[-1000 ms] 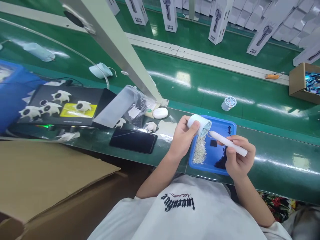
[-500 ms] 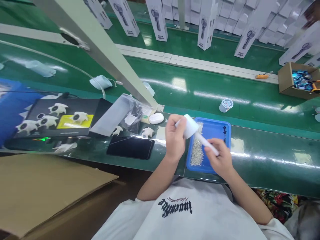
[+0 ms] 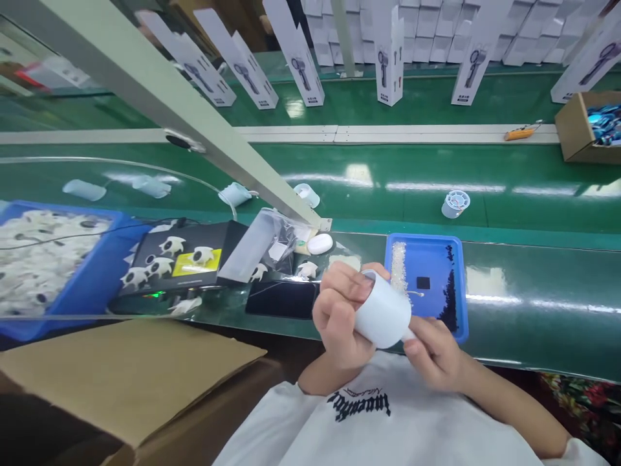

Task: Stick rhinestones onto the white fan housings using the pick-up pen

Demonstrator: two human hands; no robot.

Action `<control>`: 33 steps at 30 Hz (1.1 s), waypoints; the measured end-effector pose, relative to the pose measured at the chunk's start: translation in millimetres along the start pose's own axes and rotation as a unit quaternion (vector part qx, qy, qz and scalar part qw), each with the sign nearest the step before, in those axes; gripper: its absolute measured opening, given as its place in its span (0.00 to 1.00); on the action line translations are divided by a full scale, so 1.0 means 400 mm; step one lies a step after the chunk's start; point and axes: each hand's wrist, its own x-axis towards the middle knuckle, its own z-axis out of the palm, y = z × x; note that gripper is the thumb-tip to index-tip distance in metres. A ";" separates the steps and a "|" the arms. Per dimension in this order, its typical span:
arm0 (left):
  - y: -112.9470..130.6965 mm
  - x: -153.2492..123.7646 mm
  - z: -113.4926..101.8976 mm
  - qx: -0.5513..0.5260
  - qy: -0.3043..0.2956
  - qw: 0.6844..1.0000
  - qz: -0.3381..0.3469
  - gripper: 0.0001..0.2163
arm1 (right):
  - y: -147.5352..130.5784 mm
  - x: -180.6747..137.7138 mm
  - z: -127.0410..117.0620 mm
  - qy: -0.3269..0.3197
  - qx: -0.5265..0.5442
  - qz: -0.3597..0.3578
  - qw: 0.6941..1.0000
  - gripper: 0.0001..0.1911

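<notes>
A pale blue cylindrical plastic housing (image 3: 387, 313) is tilted in front of my chest. My left hand (image 3: 342, 317) is closed around it, with fingers curled at its open end. At the housing's lower right, my right hand (image 3: 436, 355) pinches a slim white rod (image 3: 408, 335). Most of that rod is hidden by my fingers, and I cannot tell whether it is joined to the housing. Just beyond my hands lies a blue tray (image 3: 424, 241) with small clear pieces (image 3: 398, 266) on its left, small black pieces (image 3: 449, 303) on its right and a dark square (image 3: 423, 283) between.
A phone (image 3: 280, 299) lies left of my hands, near white finned parts (image 3: 306, 270) and a white oval case (image 3: 320, 244). A slanted metal post (image 3: 233, 145) crosses the view. Another housing (image 3: 456, 204) sits on the green belt. An open cardboard box (image 3: 130, 375) stands lower left.
The housing has come down and closer to my body, its open end now turned toward my left hand. My right hand has moved lower, uncovering more of the tray. The view has shifted left.
</notes>
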 end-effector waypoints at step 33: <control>-0.583 0.441 -0.268 0.457 -0.116 0.842 -0.262 0.15 | 0.256 0.055 -0.124 0.156 -0.081 0.158 0.972 0.10</control>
